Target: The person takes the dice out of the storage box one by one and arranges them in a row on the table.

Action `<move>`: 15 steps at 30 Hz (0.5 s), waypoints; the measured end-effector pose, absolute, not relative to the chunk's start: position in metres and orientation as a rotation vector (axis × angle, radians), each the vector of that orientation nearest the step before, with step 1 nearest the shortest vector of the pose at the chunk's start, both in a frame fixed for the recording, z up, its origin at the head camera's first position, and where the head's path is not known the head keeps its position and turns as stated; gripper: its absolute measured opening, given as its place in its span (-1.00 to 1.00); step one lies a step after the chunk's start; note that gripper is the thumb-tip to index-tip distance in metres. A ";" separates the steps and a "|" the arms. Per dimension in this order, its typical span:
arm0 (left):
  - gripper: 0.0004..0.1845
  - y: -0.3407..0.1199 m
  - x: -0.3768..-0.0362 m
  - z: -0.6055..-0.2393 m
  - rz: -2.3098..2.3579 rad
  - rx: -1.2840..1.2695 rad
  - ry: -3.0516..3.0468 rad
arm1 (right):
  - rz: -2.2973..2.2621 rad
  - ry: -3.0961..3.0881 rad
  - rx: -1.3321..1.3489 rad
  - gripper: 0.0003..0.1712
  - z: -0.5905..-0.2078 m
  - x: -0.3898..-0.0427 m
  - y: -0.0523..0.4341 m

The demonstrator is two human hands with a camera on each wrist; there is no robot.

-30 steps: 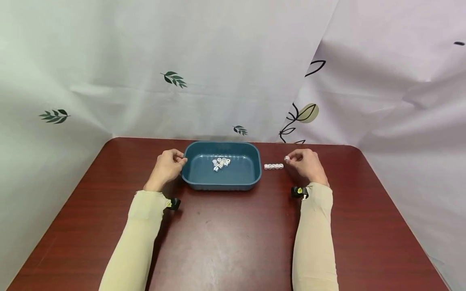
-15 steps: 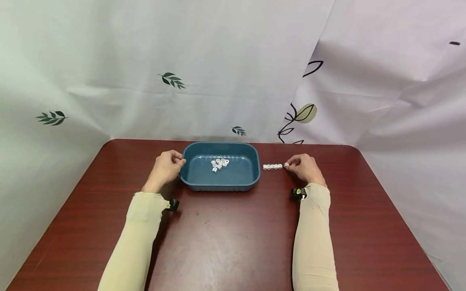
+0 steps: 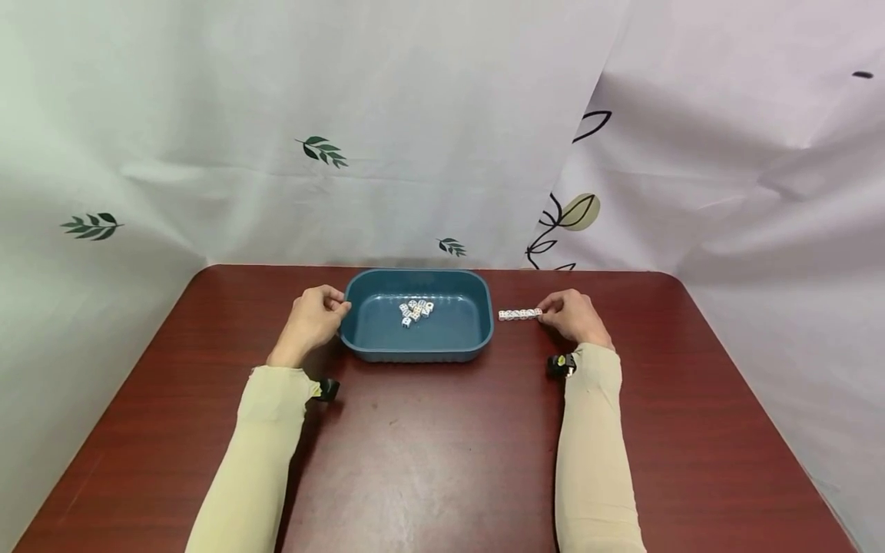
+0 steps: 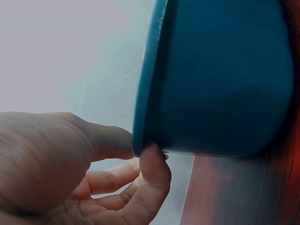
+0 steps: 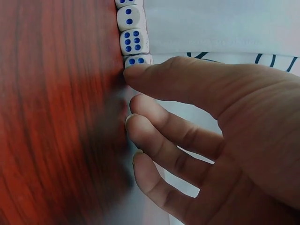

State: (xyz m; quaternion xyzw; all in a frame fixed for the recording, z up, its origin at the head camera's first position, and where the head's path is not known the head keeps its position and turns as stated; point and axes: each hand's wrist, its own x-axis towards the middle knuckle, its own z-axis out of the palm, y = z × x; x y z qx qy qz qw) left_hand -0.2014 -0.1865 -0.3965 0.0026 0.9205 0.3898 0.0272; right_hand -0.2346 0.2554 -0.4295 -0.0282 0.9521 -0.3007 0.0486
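A teal tray [image 3: 366,347] stands mid-table with several white dice [image 3: 415,311] lying in it. My left hand [image 3: 314,319] holds the tray's left rim; in the left wrist view thumb and forefinger pinch the tray's [image 4: 225,79] edge. To the right of the tray a short row of white dice with blue pips [image 3: 520,314] lies on the table. My right hand [image 3: 570,315] rests at the row's right end. In the right wrist view one fingertip [image 5: 140,72] touches the end die [image 5: 138,60] of the row [image 5: 133,33], and the other fingers are loosely extended.
The table is dark red wood [image 3: 429,445] with rounded far corners. A white curtain with leaf prints [image 3: 318,150] hangs close behind and around it. Small black wrist cameras [image 3: 561,364] sit on both beige sleeves.
My right hand came down and left with the die it held; that die now lies at the right end of the row. The left hand stayed on the tray rim.
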 end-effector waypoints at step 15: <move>-0.68 -0.187 -0.203 -0.397 1.211 0.017 2.833 | -0.931 2.902 -0.102 -0.83 -0.427 -0.234 0.255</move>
